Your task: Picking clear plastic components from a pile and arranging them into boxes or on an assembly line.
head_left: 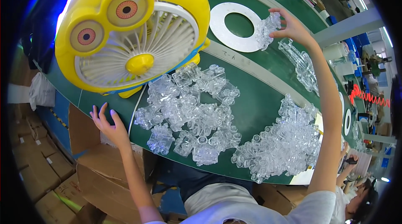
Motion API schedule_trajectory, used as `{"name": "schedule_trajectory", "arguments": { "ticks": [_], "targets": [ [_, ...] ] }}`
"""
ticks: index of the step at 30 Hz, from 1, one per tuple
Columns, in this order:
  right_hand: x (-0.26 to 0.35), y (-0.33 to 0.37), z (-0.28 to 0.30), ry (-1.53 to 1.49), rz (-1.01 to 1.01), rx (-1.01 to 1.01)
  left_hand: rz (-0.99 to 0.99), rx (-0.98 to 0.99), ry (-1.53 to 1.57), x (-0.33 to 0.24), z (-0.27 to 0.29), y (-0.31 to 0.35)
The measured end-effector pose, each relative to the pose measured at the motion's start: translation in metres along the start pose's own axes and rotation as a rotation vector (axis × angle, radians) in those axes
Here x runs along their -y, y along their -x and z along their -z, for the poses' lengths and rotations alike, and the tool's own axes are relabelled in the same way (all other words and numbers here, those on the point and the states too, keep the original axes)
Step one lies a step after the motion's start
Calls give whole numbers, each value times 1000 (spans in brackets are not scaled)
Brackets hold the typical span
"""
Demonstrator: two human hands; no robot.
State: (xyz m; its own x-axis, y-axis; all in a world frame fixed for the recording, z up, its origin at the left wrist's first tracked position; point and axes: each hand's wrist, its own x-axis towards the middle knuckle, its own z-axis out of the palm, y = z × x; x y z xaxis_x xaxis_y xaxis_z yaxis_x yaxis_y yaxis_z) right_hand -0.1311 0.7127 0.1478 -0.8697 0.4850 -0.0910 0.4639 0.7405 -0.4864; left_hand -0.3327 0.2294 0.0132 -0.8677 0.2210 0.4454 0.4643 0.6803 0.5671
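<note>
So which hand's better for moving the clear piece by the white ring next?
Probably the right hand: it holds that clear piece. The left hand is empty, over by the yellow fan.

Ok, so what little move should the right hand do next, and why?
Perhaps ease the right hand back with its clear plastic part toward the loose cluster in front of the yellow fan. Its thumb and fingers already pinch the part, which overlaps the white ring in this view, while similar clear parts lie in that cluster.
</note>
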Motion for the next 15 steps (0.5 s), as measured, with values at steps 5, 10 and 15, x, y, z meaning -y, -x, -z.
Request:
{"name": "schedule_trajectory", "arguments": {
  "ticks": [5, 10, 15],
  "targets": [
    [-11, -11, -4, 36, -8, -64, 24, 10, 23, -6, 0, -1],
    [-4, -15, -5, 98, 4, -58, 31, 20, 21, -6, -1, -1],
    [-1, -15, -10, 118, 17, -60, 15, 5, -3, -5, -1, 0]
  ]
}}
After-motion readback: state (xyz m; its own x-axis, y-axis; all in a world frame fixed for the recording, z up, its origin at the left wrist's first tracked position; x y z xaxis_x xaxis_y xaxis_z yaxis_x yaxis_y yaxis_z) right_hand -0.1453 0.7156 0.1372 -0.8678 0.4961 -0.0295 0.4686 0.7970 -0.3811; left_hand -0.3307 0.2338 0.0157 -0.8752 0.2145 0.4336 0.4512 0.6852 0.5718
